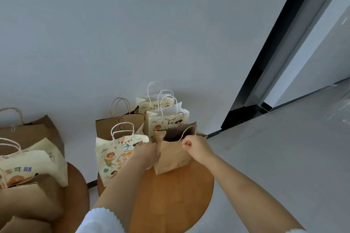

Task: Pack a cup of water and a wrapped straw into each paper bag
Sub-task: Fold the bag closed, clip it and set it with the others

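While it stands open near the far edge of the round wooden tabletop [170, 195], the plain brown paper bag [174, 157] is held at both sides. Its twine handle [186, 134] is pinched in the curled fingers of the right hand [197, 147], and its left wall is pressed by the left hand [147, 154], whose fingers are laid fairly straight against the paper; a grip there cannot be confirmed. The bag's interior is seen only as dark shadow, so its contents cannot be made out.

Just to its left a printed cream bag [115, 157] is stood at the tabletop's left edge, partly covered by the left forearm. Behind, a second brown bag [117, 125] and two more printed bags [162, 119] are crowded against the grey wall [132, 34]. The near half of the tabletop is left bare, with open floor [284, 157] to the right.

A second tabletop [77, 185] at the left carries further bags [32, 166], which are cut off by the frame edge. No cup or straw can be discerned.
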A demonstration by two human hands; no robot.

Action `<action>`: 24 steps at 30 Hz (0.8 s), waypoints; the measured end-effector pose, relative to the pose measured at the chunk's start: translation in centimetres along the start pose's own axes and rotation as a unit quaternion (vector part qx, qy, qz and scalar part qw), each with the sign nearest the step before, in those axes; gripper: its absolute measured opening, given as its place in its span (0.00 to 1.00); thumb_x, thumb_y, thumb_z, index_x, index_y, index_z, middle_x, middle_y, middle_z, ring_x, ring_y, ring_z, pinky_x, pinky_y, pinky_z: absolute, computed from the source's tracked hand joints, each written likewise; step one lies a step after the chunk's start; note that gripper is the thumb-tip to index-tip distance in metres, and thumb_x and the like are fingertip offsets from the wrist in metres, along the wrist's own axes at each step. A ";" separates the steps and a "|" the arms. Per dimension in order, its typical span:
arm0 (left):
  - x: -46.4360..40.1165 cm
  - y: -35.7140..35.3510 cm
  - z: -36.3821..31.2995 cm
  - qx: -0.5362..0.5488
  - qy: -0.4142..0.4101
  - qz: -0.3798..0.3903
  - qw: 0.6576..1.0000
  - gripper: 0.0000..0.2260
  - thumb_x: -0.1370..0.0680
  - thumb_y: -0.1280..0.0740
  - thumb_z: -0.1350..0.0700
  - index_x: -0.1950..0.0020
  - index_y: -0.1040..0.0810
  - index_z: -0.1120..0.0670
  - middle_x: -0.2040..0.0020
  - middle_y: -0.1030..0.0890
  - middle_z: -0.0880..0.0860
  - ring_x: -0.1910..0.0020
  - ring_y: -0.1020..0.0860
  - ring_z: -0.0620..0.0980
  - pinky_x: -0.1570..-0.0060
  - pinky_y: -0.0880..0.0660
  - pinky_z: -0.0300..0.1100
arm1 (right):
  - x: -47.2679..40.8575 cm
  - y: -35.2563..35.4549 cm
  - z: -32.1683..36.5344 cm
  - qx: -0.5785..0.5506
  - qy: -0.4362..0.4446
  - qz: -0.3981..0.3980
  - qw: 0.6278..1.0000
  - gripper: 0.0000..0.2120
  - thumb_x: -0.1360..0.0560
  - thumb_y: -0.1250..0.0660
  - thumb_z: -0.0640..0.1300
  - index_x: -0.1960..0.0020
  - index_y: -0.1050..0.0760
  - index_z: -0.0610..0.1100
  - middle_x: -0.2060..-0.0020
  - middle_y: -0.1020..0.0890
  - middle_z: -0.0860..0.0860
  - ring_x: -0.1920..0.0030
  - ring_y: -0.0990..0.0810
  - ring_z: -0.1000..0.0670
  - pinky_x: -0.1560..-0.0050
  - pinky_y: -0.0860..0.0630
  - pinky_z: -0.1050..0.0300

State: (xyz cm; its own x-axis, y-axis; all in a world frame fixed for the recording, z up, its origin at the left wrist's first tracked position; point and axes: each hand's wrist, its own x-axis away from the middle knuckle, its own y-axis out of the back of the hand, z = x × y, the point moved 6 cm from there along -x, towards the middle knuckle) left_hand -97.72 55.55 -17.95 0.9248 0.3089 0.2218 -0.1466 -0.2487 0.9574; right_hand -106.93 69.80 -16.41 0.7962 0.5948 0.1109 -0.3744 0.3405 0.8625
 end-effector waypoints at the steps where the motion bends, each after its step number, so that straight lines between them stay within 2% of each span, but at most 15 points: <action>1: -0.7 -0.2 -0.2 0.009 0.014 -0.004 1.000 0.14 0.18 0.45 0.50 0.39 0.26 0.54 0.41 0.22 0.53 0.41 0.25 0.52 0.41 0.30 0.44 | -1.0 0.2 -0.7 -0.003 0.008 0.005 1.000 0.07 0.22 0.39 0.41 0.53 0.22 0.45 0.57 0.19 0.50 0.54 0.22 0.51 0.52 0.24 0.58; 5: -3.2 -1.3 -1.0 0.028 0.080 -0.013 0.996 0.14 0.18 0.44 0.48 0.40 0.26 0.53 0.42 0.21 0.51 0.44 0.23 0.49 0.46 0.28 0.40 | -3.9 -0.1 -3.1 -0.002 0.052 0.046 0.998 0.06 0.21 0.38 0.43 0.50 0.22 0.46 0.54 0.19 0.51 0.52 0.23 0.53 0.53 0.27 0.64; 12: -4.1 -3.5 -2.8 0.040 0.181 0.006 0.983 0.18 0.19 0.41 0.46 0.32 0.30 0.53 0.38 0.24 0.52 0.41 0.24 0.49 0.48 0.25 0.38 | -6.4 -1.5 -6.2 0.001 0.119 0.124 0.985 0.06 0.21 0.37 0.43 0.47 0.23 0.47 0.50 0.19 0.50 0.50 0.22 0.52 0.47 0.24 0.59; 15: -4.4 -3.9 -3.1 0.031 0.201 0.012 0.979 0.18 0.19 0.41 0.47 0.31 0.31 0.52 0.37 0.25 0.52 0.40 0.25 0.49 0.46 0.26 0.39 | -7.1 -2.1 -6.4 0.006 0.139 0.147 0.979 0.06 0.21 0.37 0.44 0.47 0.23 0.48 0.50 0.19 0.50 0.49 0.22 0.51 0.46 0.22 0.57; 19: -5.6 -3.5 -2.8 0.041 0.214 -0.003 0.976 0.16 0.19 0.40 0.47 0.34 0.30 0.53 0.40 0.23 0.52 0.43 0.24 0.49 0.49 0.26 0.38 | -8.1 -2.0 -6.5 0.008 0.152 0.153 0.976 0.06 0.21 0.37 0.44 0.46 0.23 0.48 0.49 0.20 0.50 0.48 0.22 0.51 0.47 0.24 0.59; 24: -7.6 -3.2 -2.5 0.054 0.220 -0.003 0.974 0.16 0.20 0.38 0.51 0.32 0.31 0.52 0.37 0.24 0.52 0.40 0.24 0.51 0.44 0.24 0.41 | -9.3 -1.6 -7.0 0.008 0.160 0.149 0.976 0.07 0.21 0.38 0.43 0.45 0.23 0.47 0.48 0.19 0.50 0.47 0.22 0.51 0.47 0.25 0.62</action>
State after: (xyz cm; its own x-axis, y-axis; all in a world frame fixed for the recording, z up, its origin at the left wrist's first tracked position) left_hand -105.15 56.29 -22.25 0.6817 0.6686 0.2971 -0.0825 -0.3332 0.9392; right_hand -117.03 68.85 -22.26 0.4626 0.8636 0.2005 -0.5577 0.1077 0.8230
